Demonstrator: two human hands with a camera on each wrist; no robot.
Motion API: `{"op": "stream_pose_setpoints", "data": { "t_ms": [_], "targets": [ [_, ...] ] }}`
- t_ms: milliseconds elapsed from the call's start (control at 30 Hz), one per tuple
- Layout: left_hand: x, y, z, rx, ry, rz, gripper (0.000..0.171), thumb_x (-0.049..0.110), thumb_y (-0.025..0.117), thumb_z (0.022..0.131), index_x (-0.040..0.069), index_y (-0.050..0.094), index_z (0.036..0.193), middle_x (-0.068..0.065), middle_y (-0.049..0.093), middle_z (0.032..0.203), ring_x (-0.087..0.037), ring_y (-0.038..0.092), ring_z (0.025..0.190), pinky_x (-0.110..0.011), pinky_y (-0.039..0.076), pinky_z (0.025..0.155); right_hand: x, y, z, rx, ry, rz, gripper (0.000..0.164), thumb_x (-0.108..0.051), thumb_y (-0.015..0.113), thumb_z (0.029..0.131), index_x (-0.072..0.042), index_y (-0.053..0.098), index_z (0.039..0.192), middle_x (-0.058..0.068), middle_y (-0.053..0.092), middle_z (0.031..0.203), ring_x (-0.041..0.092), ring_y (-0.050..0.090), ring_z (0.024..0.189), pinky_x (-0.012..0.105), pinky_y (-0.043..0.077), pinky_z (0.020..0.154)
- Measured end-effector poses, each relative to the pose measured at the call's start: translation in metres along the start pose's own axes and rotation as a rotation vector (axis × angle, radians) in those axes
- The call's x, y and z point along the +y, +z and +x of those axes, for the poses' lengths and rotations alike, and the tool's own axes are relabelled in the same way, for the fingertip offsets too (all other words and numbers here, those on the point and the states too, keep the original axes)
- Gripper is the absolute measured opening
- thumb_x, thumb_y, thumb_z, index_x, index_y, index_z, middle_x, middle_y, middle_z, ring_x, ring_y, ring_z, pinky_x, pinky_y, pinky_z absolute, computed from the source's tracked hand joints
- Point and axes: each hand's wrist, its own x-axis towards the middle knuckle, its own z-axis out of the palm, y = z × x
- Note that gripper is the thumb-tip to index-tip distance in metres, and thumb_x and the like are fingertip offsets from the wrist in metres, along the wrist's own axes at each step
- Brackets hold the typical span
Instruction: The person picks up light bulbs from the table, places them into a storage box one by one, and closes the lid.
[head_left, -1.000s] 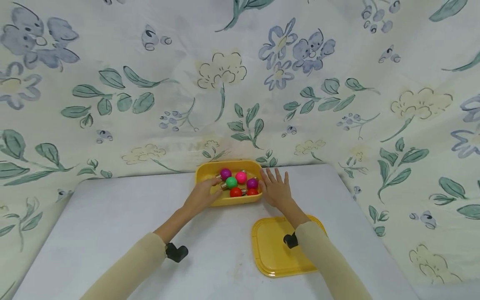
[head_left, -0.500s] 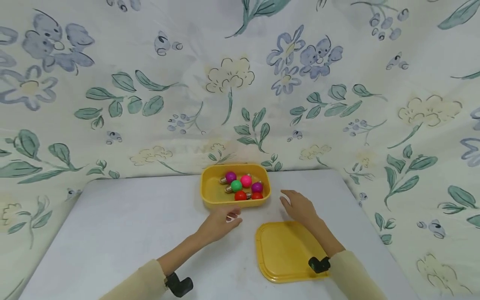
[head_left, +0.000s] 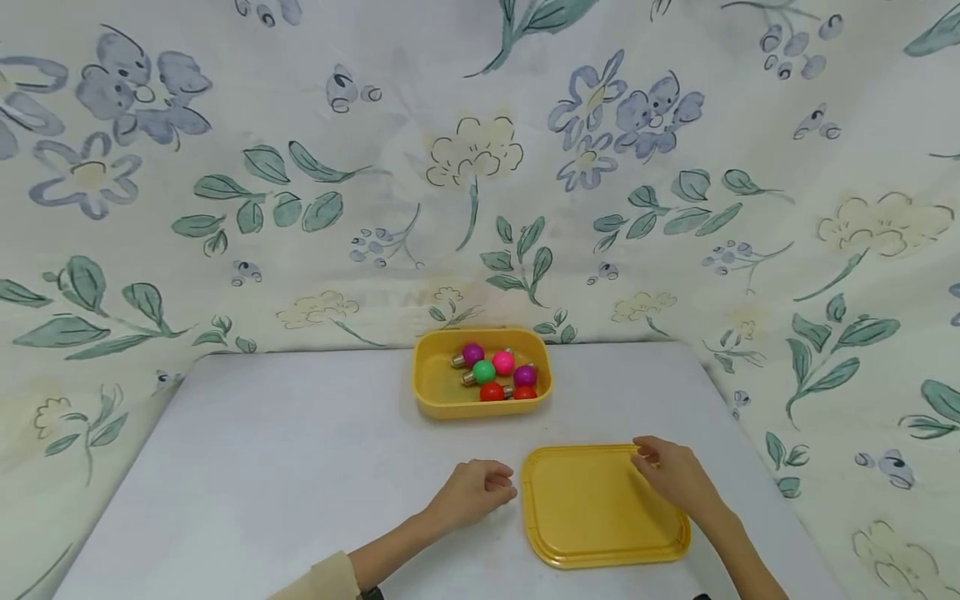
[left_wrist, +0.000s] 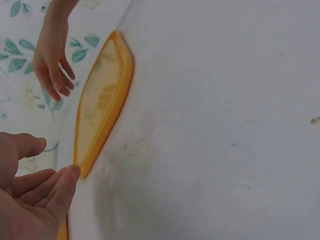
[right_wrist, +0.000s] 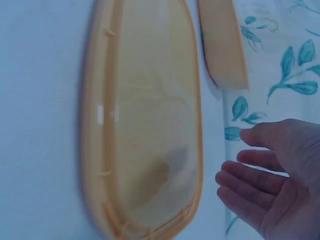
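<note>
A flat yellow lid (head_left: 600,508) with a raised rim lies on the white table. My left hand (head_left: 471,493) is just left of it, fingers loosely bent and holding nothing. Over the lid's far right corner hovers my right hand (head_left: 675,473), relaxed and likewise holding nothing. In the left wrist view, the fingers (left_wrist: 62,192) of my left hand overlap the near end of the lid. The right wrist view has my right hand (right_wrist: 280,180) beside the lid (right_wrist: 155,65), thumb and fingers apart. Farther back stands a yellow tray (head_left: 480,410) with several small coloured bulbs (head_left: 503,362).
The white table (head_left: 300,467) ends at a floral cloth backdrop (head_left: 420,183) just behind the tray. A strip of bare table separates tray and lid. More table surface stretches to the left.
Both hands have left the sides of the tray and come back toward the lid, the left one also rightward. Tray and bulbs keep their arrangement; the head view has shifted a little.
</note>
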Motion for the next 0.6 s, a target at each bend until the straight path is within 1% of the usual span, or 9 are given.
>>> {"op": "stream_pose_setpoints", "data": {
  "t_ms": [100, 267, 333, 467, 600],
  "targets": [
    [-0.002, 0.005, -0.002, -0.01, -0.029, -0.03, 0.031, 0.013, 0.071, 0.09, -0.011, 0.068, 0.11, -0.009, 0.072, 0.093, -0.019, 0.069, 0.082, -0.028, 0.058, 0.068, 0.007, -0.005, -0.016, -0.01, 0.067, 0.03, 0.028, -0.009, 0.068, 0.093, 0.009, 0.067, 0.116, 0.018, 0.072, 0.101, 0.031, 0.07, 0.088, 0.044, 0.059, 0.075],
    [-0.003, 0.01, -0.004, -0.037, -0.078, -0.086, 0.029, 0.012, 0.071, 0.09, -0.009, 0.068, 0.109, -0.006, 0.072, 0.089, -0.015, 0.068, 0.076, -0.028, 0.058, 0.066, 0.017, -0.013, -0.033, -0.024, 0.184, 0.034, 0.029, -0.01, 0.069, 0.092, 0.011, 0.067, 0.112, 0.014, 0.072, 0.097, 0.03, 0.069, 0.086, 0.042, 0.059, 0.072],
    [-0.004, 0.012, -0.005, -0.044, -0.096, -0.108, 0.028, 0.012, 0.071, 0.09, -0.009, 0.069, 0.108, -0.005, 0.072, 0.087, -0.014, 0.067, 0.074, -0.028, 0.058, 0.065, 0.023, -0.016, -0.037, -0.031, 0.221, 0.023, 0.029, -0.011, 0.069, 0.091, 0.011, 0.067, 0.111, 0.012, 0.071, 0.094, 0.03, 0.068, 0.085, 0.042, 0.059, 0.072],
    [-0.005, 0.015, -0.003, -0.05, -0.142, -0.148, 0.025, 0.012, 0.071, 0.09, -0.007, 0.069, 0.107, -0.004, 0.071, 0.083, -0.016, 0.067, 0.07, -0.028, 0.058, 0.061, 0.035, -0.019, -0.041, -0.066, 0.289, 0.014, 0.032, -0.016, 0.07, 0.091, 0.011, 0.068, 0.108, 0.014, 0.071, 0.093, 0.031, 0.067, 0.086, 0.044, 0.058, 0.071],
    [-0.005, 0.018, 0.0, -0.05, -0.205, -0.198, 0.022, 0.011, 0.069, 0.092, -0.006, 0.069, 0.106, -0.004, 0.07, 0.08, -0.018, 0.069, 0.07, -0.029, 0.059, 0.06, 0.044, -0.02, -0.043, -0.148, 0.374, 0.057, 0.039, -0.023, 0.07, 0.093, 0.012, 0.066, 0.109, 0.015, 0.071, 0.093, 0.028, 0.067, 0.082, 0.042, 0.057, 0.069]
  ]
}}
